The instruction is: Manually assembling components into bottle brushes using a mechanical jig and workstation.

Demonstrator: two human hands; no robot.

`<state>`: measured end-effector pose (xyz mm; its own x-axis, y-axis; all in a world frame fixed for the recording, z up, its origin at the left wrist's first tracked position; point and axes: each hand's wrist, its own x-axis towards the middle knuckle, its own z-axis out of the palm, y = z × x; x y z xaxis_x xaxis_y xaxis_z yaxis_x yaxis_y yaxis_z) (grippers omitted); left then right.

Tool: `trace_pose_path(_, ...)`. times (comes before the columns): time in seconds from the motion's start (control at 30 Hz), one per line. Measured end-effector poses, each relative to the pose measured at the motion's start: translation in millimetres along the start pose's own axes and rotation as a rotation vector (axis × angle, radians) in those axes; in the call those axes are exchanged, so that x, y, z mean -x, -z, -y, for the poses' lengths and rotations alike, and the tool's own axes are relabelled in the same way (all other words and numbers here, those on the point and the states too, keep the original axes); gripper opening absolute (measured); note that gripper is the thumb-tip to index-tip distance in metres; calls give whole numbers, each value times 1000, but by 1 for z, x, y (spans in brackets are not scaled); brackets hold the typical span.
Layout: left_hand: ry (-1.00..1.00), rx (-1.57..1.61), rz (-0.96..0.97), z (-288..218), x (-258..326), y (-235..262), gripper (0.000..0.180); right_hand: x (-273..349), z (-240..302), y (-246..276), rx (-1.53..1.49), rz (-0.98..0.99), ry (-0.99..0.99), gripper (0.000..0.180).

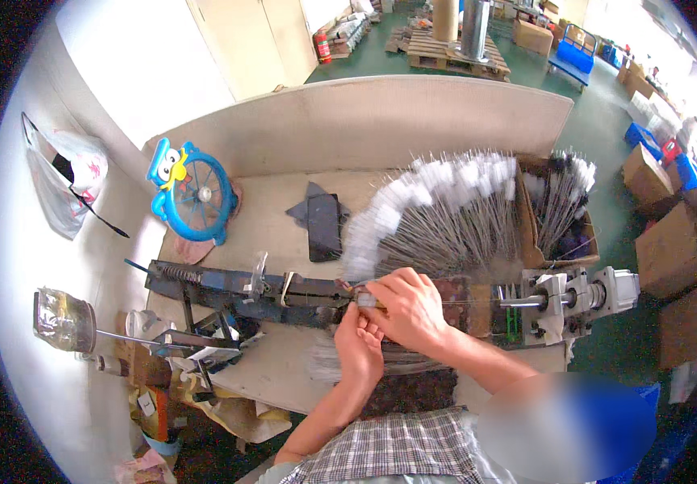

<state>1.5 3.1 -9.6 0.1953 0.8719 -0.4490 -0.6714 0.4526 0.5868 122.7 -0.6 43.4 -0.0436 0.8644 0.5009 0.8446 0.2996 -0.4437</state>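
Note:
Both hands meet at the middle of a long bench machine. My right hand [410,308] is closed, fingertips pinching a small white piece [368,299] that looks like a brush's bristle end. From it a thin wire seems to run right, toward the metal spindle [526,302]. My left hand [360,345] sits just below, fingers curled in by the end of the dark metal rail [300,295]; what they hold, if anything, is hidden. Behind the hands lies a fanned pile of wire-stemmed brushes [453,222] with white tips.
A cardboard box [528,218] of more wire pieces stands right of the pile. A dark flat block [324,227] and a blue toy-shaped fan [195,194] lie left of it. A low board [364,121] closes the table's back. Cartons [671,246] stack at right.

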Motion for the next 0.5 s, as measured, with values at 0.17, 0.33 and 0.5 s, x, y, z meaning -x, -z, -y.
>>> trace_pose_path(0.17, -90, -34, -25, 1, 10, -19, 16, 3, -10, 10, -25, -83, 117, 26)
trace_pose_path(0.33, -137, -54, -28, 1, 10, -23, 10, 6, -14, 7, -19, -65, 164, 24)
trace_pose_path(0.5, -133, -37, -10, 1, 13, -25, 10, 15, -26, 14, -56, -69, 175, 23)
